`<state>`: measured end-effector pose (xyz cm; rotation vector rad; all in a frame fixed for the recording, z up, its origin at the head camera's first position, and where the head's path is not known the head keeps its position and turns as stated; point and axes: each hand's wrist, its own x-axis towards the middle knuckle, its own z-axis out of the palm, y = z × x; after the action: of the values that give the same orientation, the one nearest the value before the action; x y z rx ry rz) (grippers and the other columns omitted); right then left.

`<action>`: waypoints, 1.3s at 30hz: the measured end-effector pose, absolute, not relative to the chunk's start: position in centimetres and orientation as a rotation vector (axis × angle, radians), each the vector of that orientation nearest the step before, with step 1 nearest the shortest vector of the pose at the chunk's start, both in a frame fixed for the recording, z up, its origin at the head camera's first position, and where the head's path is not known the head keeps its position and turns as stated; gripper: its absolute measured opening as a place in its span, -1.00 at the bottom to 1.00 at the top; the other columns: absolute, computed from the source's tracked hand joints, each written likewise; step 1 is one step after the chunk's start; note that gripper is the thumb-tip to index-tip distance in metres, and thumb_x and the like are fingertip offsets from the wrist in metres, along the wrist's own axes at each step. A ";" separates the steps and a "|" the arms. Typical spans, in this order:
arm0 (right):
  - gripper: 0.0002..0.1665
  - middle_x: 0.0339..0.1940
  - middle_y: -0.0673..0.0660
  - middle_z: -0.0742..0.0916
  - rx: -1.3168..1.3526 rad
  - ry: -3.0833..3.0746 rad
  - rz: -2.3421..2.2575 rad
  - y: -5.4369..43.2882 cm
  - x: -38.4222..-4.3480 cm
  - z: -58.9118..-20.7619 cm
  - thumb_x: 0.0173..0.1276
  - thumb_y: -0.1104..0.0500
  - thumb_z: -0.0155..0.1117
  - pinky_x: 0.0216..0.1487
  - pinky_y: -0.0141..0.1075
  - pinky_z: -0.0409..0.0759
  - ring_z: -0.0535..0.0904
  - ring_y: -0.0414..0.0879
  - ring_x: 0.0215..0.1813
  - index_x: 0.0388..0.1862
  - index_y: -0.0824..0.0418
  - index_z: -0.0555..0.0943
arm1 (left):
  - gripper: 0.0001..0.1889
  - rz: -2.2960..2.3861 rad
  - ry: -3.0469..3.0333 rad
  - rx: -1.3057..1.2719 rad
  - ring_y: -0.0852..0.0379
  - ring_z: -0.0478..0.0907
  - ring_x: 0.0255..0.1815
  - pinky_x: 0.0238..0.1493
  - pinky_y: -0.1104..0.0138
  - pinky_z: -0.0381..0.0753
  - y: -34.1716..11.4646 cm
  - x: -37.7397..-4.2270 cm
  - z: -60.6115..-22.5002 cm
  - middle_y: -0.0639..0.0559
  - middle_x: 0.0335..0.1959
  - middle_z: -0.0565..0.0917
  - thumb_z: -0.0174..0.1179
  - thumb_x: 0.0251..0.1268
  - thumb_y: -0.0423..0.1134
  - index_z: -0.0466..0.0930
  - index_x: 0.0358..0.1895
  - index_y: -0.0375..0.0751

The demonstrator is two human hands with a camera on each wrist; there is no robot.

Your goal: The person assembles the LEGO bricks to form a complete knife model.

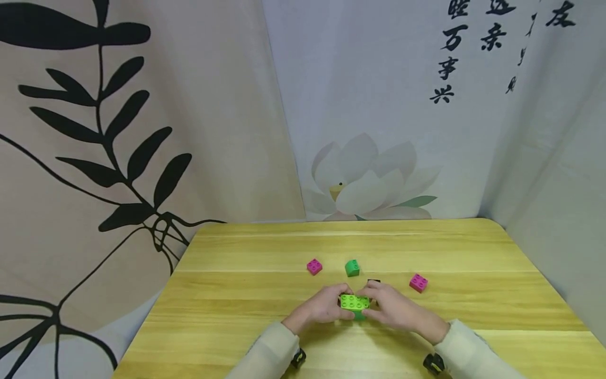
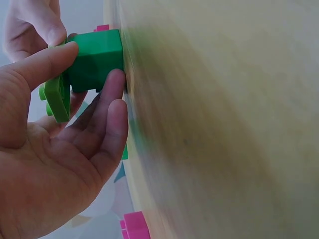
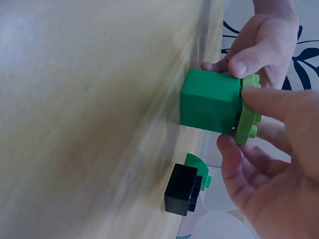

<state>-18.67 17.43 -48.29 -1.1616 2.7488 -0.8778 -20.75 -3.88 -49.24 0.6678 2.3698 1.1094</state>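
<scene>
A flat lime-green toy brick with studs on top lies over a larger dark green block, near the front of the table. A thin gap shows between the two along one side in the right wrist view. My left hand holds the pair from the left, its thumb at the seam and fingers against the green block. From the right, my right hand pinches the lime-green brick between thumb and fingers. The block's base is on or very near the tabletop; I cannot tell which.
Beyond the hands lie a pink brick and a small green brick with a curved side. A black brick stands just behind my right hand. Another pink brick is farther right on the wooden table. Printed curtains hang behind.
</scene>
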 end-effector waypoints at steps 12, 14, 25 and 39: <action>-0.52 -0.10 -0.01 0.58 -1.125 2.735 -0.863 17.4 -19.1 -48.3 0.23 0.18 0.35 -0.19 -0.37 0.57 0.52 -0.24 -0.19 0.13 0.29 0.55 | -0.71 1.076 2.403 0.701 0.26 0.46 -0.43 -0.42 0.43 0.50 -4.0 -20.9 -49.2 0.20 -0.38 0.52 0.39 0.06 -0.27 0.47 -0.20 -0.05; -0.52 -0.11 -0.02 0.58 -1.127 2.748 -0.857 17.4 -19.2 -48.4 0.20 0.19 0.37 -0.19 -0.37 0.57 0.51 -0.25 -0.20 0.11 0.28 0.56 | -0.71 1.070 2.407 0.704 0.26 0.46 -0.43 -0.42 0.43 0.50 -4.0 -20.9 -49.1 0.19 -0.38 0.52 0.39 0.06 -0.27 0.47 -0.19 -0.06; -0.56 -0.17 -0.09 0.58 -1.036 2.741 -0.862 17.5 -19.1 -48.0 0.14 0.19 0.39 -0.24 -0.40 0.54 0.47 -0.30 -0.26 0.03 0.20 0.60 | -0.70 1.063 2.429 0.697 0.29 0.47 -0.39 -0.37 0.44 0.50 -3.6 -21.0 -49.4 0.21 -0.34 0.56 0.42 0.00 -0.25 0.49 -0.23 -0.05; -0.57 -0.20 -0.14 0.61 -1.085 2.774 -0.821 17.6 -19.3 -48.5 0.09 0.20 0.43 -0.11 -0.31 0.56 0.52 -0.27 -0.17 -0.01 0.18 0.61 | -0.72 1.064 2.463 0.724 0.32 0.47 -0.40 -0.36 0.45 0.49 -3.7 -20.9 -49.6 0.22 -0.36 0.57 0.42 0.00 -0.25 0.50 -0.26 -0.04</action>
<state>-19.25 17.58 -48.45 -1.0854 2.7742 -0.8205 -20.89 -3.66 -49.55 0.7243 2.4625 1.0642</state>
